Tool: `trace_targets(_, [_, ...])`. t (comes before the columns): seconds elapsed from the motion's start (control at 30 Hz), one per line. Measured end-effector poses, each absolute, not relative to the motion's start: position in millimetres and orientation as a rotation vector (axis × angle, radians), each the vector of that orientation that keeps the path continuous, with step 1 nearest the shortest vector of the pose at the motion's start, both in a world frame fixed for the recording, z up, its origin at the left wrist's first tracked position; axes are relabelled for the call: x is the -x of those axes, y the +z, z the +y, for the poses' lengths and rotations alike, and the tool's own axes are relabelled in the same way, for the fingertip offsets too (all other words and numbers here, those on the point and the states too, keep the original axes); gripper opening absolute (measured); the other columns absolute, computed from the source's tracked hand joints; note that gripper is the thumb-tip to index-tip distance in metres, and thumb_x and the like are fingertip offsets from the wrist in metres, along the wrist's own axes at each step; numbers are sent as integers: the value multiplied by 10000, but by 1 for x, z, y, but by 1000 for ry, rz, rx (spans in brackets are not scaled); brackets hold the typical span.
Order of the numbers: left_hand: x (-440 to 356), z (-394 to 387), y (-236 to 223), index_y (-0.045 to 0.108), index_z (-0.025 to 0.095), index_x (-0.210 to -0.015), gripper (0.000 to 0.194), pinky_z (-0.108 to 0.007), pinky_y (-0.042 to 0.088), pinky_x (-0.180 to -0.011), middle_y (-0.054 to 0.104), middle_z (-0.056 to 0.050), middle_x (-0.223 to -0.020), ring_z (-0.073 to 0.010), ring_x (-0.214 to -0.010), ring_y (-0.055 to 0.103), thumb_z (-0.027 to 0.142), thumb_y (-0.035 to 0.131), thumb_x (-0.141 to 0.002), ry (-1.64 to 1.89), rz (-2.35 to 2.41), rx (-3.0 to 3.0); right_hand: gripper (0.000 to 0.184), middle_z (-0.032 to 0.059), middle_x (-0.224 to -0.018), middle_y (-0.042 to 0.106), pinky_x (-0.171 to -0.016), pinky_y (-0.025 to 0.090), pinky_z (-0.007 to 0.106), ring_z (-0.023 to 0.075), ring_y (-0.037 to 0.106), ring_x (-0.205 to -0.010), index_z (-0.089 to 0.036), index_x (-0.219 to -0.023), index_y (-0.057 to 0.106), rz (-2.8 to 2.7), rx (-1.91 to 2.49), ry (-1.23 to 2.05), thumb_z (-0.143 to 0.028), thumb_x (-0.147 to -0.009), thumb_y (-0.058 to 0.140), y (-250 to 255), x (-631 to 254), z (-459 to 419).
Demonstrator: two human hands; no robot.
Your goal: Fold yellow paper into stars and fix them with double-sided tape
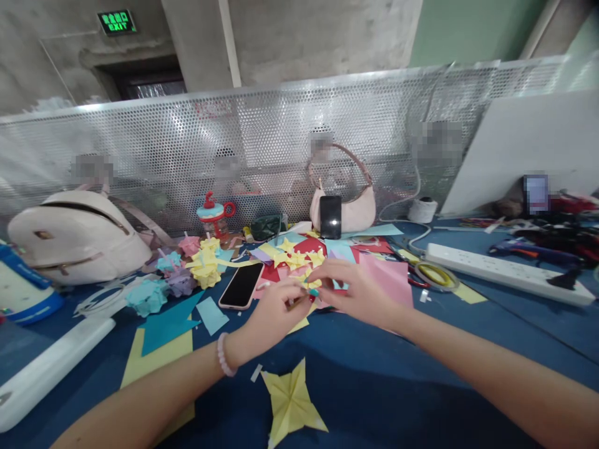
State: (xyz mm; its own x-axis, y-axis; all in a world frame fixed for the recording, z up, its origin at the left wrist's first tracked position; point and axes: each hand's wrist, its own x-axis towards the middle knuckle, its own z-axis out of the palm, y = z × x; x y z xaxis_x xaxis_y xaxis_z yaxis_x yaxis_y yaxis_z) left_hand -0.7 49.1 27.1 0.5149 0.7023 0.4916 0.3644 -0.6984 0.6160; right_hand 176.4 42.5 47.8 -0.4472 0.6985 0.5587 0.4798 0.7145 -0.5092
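My left hand (281,307), with a beaded bracelet on its wrist, is closed, its fingertips pinching a small teal-and-red piece (313,292) whose kind I cannot make out. From the other side, the closed fingers of my right hand (350,288) meet at the same piece, partly hiding it. Both hands hover over a heap of coloured paper, with folded yellow paper stars (299,255) just beyond the fingertips. Nearer to me, a larger folded yellow paper star (292,402) lies on the blue table (402,399).
Left of my hands lie a phone (241,287), crumpled-looking paper flowers (147,295) and teal paper (171,324). A second phone (331,217) leans against a pink handbag (362,209). On the right are a power strip (505,272), a tape roll (435,276) and a glue gun (528,251).
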Motion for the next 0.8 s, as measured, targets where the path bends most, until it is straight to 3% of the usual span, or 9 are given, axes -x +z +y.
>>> trace_targets(0.1, [-1,50,21,452,156,-497,297,-229,346,-530,474,6,-570,-116,-579,451,163,495,-792,997,948,-2362,122,56,-842,620,-687,458,273,150,563,-787,-183,-776,632,-2188,796,338,-160,-792,513,48,-176,44])
trace_targets(0.3, [0,53,24,532,163,-563,234,-227,360,-546,514,3,-577,-125,-601,481,171,482,-792,929,873,-2366,182,83,-828,627,-732,470,334,186,572,-817,-166,-741,621,-2275,794,81,-96,-810,467,41,-172,43])
trace_targets(0.43, [3,50,31,479,160,-514,268,-224,338,-520,490,8,-568,-112,-566,449,161,457,-782,829,884,-2338,175,69,-808,622,-701,471,314,174,570,-781,-177,-725,591,-2255,807,134,-90,-798,457,40,-168,46])
trace_targets(0.6, [2,37,32,524,151,-519,220,-219,352,-560,532,7,-588,-104,-578,485,107,501,-733,549,662,-2407,115,44,-736,607,-631,453,283,157,552,-671,-180,-696,559,-1949,1120,125,-155,-760,467,43,-196,86])
trace_targets(0.8, [5,45,41,476,141,-564,291,-214,354,-614,524,-6,-680,-105,-651,462,206,435,-844,663,792,-2294,169,46,-802,678,-678,446,285,201,605,-760,-174,-722,659,-1817,1459,320,-241,-682,509,26,-273,150])
